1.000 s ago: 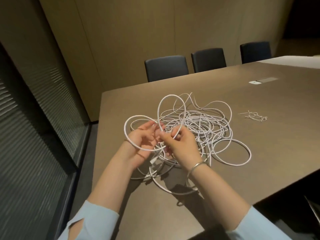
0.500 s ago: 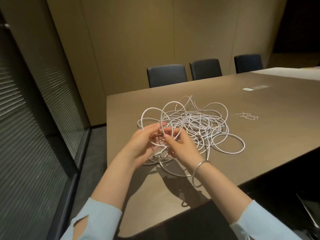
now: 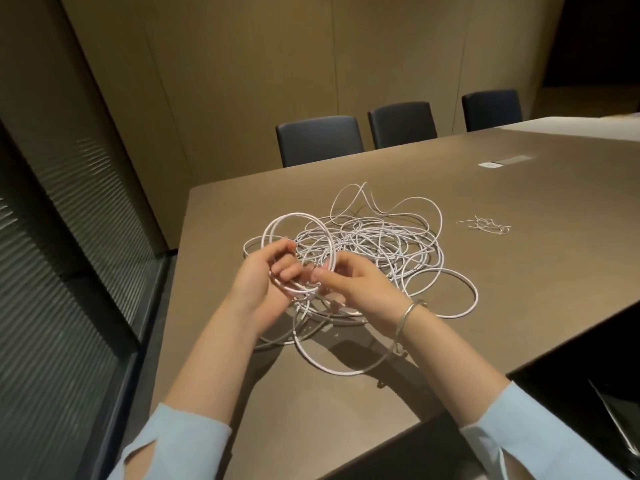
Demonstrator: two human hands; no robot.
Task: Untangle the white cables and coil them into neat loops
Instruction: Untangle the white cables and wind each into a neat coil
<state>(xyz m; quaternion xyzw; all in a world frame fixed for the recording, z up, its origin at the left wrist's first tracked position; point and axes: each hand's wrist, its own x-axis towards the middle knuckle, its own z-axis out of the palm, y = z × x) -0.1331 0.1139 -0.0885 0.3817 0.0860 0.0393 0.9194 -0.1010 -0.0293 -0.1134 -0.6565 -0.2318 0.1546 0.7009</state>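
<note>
1. On the left I see my left hand (image 3: 263, 275), its fingers curled round a small bundle of raised loops (image 3: 298, 244), gripping them where they gather near the palm.
2. Just right of it, my right hand (image 3: 353, 285) pinches a strand between thumb and forefinger, close against the left fingers. A bracelet (image 3: 407, 315) sits on that wrist.
3. The white cables (image 3: 374, 251) lie right of and beyond both hands, a loose heap on the counter (image 3: 519, 271) that runs mostly left to right. A wide loop spills out to the right. My right hand is nearer the heap, so I judge it will feed the slack while the left keeps the coil.
4. Well apart to the right lies a small tangle of thin ties (image 3: 486, 225).
5. Three dark chairs (image 3: 320, 140) stand at the far edge before a tan wall.
</note>
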